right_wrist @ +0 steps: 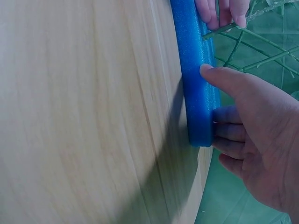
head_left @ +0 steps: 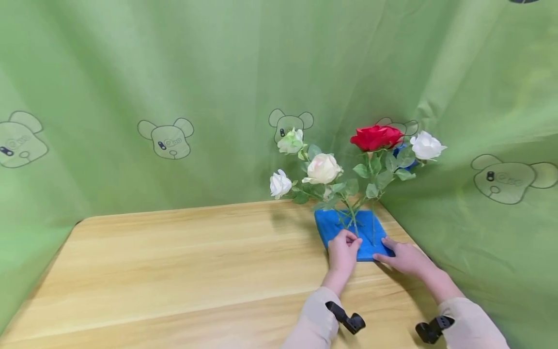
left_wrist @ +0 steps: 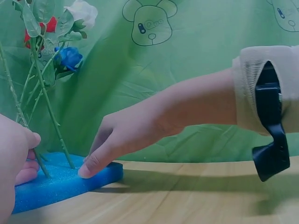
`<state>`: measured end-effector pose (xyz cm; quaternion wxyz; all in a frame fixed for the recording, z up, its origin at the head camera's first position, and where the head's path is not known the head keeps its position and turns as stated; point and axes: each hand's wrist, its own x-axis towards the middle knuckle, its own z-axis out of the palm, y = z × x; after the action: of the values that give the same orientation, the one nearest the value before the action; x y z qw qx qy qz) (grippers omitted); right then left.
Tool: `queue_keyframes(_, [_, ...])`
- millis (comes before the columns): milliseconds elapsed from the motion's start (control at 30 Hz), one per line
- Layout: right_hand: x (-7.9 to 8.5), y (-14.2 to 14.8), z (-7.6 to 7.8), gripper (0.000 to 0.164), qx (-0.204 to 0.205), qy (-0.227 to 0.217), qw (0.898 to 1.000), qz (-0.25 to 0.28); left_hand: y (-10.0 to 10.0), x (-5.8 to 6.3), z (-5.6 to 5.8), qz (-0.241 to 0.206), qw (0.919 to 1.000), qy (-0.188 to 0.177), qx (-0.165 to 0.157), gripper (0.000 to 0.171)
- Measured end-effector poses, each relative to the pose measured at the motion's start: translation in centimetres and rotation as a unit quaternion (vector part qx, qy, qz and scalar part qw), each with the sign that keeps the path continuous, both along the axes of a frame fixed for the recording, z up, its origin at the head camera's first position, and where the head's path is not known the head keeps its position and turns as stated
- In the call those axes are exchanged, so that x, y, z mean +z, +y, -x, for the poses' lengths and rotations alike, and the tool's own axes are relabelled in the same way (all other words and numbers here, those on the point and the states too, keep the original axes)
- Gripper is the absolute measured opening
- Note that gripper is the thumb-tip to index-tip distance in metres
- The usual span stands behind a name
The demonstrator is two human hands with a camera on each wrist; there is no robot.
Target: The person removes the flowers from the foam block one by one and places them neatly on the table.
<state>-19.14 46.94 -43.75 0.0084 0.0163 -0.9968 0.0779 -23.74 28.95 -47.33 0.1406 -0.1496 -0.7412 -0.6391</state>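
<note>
A blue foam block [head_left: 366, 225] lies on the table with several artificial roses standing in it. Close above its surface, my left hand [head_left: 344, 249] pinches a green rose stem [left_wrist: 21, 114] low down between thumb and fingers. The stem's lower end meets the foam. My right hand [head_left: 407, 257] holds the block's near right corner, the thumb pressed on its edge and the fingers [right_wrist: 230, 131] against its side. Above the hands spread a cream rose [head_left: 322, 168], a red rose [head_left: 377, 137], white roses [head_left: 427, 145] and a blue rose [left_wrist: 70, 58], partly hidden by leaves in the head view.
The wooden table [head_left: 174, 271] extends to the left of the block. A green curtain [head_left: 218, 97] with bear-face drawings hangs behind and along the right side, close to the right arm. Black camera mounts [head_left: 346, 317] sit on both sleeves.
</note>
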Motion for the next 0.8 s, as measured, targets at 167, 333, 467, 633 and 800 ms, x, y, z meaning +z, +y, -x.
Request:
queue_keyframes(167, [-0.07,-0.2,-0.08,0.079,0.0,0.005,1.0,-0.001,0.28,-0.13,0.49,-0.004,0.9997,-0.024,0.006,0.013])
queue_keyframes(333, [0.14,-0.11,-0.32,0.079,-0.001,0.009,1.0,-0.003,0.31,0.05,0.43,0.0,0.9996,-0.026,-0.009,0.008])
queue_keyframes(467, [-0.02,0.31,-0.42,0.08,-0.004,0.007,1.0,-0.006,0.26,0.12,0.16,0.01,0.9996,-0.016,-0.02,0.006])
queue_keyframes(633, [-0.65,0.63,-0.17,0.08,-0.003,0.01,1.0,-0.006,0.14,-0.07,0.19,0.035,0.9991,0.013,-0.018,0.005])
queue_keyframes(800, [-0.51,0.41,0.05,0.08,0.001,0.015,1.0,-0.001,-0.14,-0.11,0.62,0.07,0.9957,0.061,-0.003,0.004])
